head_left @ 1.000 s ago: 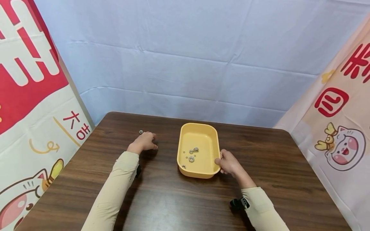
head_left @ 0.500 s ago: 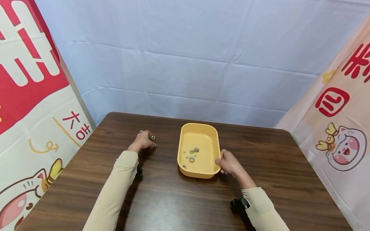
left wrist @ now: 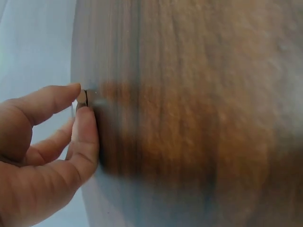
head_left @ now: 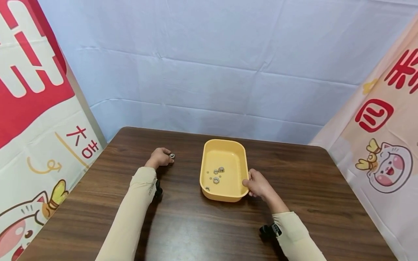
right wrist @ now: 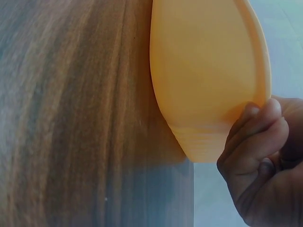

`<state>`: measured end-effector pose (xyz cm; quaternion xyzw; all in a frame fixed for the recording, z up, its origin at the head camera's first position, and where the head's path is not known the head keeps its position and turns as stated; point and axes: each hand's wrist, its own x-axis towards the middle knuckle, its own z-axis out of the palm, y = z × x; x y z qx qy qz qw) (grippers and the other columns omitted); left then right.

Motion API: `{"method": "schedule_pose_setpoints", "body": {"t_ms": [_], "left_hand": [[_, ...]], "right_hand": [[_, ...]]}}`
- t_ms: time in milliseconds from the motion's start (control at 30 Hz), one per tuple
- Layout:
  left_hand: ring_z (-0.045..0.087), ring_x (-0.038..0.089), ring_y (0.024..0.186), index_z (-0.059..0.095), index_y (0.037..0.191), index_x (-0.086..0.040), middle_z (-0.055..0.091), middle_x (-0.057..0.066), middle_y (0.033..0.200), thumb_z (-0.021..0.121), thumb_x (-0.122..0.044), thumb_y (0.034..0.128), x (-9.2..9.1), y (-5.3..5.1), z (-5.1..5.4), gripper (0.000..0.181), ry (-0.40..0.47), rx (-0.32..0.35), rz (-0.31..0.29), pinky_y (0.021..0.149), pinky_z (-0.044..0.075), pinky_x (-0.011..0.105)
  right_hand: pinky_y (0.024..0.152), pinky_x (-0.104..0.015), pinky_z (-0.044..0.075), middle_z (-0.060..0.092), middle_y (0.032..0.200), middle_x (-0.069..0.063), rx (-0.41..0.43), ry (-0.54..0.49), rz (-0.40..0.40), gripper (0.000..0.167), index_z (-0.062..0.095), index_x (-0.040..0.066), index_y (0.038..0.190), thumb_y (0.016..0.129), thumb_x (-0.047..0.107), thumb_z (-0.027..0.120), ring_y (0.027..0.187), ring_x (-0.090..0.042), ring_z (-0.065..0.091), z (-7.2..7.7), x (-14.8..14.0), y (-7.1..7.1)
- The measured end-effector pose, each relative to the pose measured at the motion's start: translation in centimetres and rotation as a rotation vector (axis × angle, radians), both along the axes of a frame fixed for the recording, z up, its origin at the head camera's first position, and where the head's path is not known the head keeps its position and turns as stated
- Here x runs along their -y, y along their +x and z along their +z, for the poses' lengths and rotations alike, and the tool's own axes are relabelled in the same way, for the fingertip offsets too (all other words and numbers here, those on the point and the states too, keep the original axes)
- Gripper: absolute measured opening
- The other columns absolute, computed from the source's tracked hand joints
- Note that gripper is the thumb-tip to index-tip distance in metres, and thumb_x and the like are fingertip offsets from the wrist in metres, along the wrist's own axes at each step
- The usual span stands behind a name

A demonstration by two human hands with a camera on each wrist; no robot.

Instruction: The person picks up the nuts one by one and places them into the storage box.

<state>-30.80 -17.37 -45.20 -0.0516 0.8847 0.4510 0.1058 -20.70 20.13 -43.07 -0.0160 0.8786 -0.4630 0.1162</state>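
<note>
My left hand [head_left: 160, 157] is at the back left of the table. Its fingertips and thumb pinch a metal nut [head_left: 172, 156], which shows between them in the left wrist view too [left wrist: 82, 98]. My right hand [head_left: 259, 184] grips the near right side of a yellow rectangular tray [head_left: 238, 192], thumb over the rim. In the right wrist view its fingers [right wrist: 255, 137] curl against the tray's outer wall. Inside the tray lie several nuts of different sizes, among them a large nut [head_left: 216, 180] and another nut [head_left: 221, 169].
The dark wood table [head_left: 189, 224] carries the tray near its middle. A pale cloth backdrop [head_left: 209, 72] hangs behind the far edge. Printed cloths stand at the left [head_left: 19, 159] and right [head_left: 382, 159]. Black wrist cameras are strapped to both forearms.
My left hand drew slightly left, uncovering the nut, then its fingers came round it. A second nut behind that hand is no longer visible. The right hand and tray stayed still.
</note>
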Motion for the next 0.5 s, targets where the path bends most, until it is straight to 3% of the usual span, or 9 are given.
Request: {"method": "schedule_pose_setpoints", "body": {"t_ms": [167,500], "left_hand": [[0.059,0.021,0.073,0.057,0.117,0.005,0.057,0.020,0.105,0.068,0.002,0.0799,-0.29,-0.32,0.07,0.039,0.048,0.038,0.038,0.065,0.052,0.030],[0.056,0.016,0.062,0.062,0.108,0.003,0.059,0.017,0.099,0.070,0.005,0.0769,-0.26,-0.78,-0.53,0.032,0.036,0.008,0.068,0.059,0.052,0.028]], "right_hand": [[0.035,-0.024,0.035,0.049,0.054,-0.008,-0.006,-0.002,-0.003,0.010,0.042,0.002,0.082,0.083,-0.001,0.051,0.038,-0.014,0.044,-0.19,0.07,-0.16],[0.035,-0.023,0.035,0.049,0.053,-0.008,-0.011,0.006,-0.011,0.011,0.042,0.002,0.082,0.081,-0.001,0.052,0.038,-0.013,0.044,-0.48,0.15,-0.38]]}}
